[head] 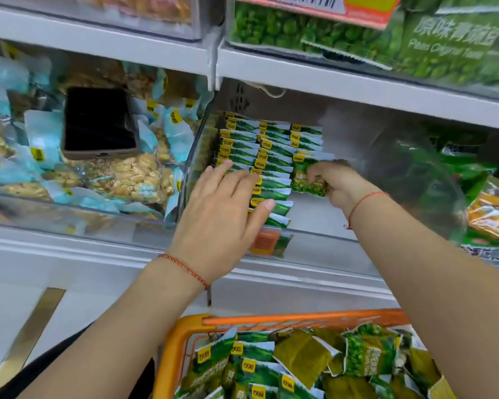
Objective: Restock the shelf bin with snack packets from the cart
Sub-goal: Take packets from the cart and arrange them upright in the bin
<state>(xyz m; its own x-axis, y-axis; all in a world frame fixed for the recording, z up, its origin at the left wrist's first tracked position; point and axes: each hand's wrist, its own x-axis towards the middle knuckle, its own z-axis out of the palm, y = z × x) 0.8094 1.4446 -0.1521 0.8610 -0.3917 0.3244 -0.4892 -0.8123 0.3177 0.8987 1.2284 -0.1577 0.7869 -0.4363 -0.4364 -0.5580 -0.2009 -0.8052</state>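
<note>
a green snack packet (308, 180) is pinched by the right hand (339, 182) inside the clear shelf bin (314, 234), while the left hand (222, 214) is spread flat on the stacked packets (260, 156), above the orange cart (271, 321).

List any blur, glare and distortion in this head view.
Head view: motion blur smears the big green bags top right; glare whitens the clear bin wall; wide-angle bends the shelf edges; left hand and right hand stay fairly sharp; lighting even.
</note>
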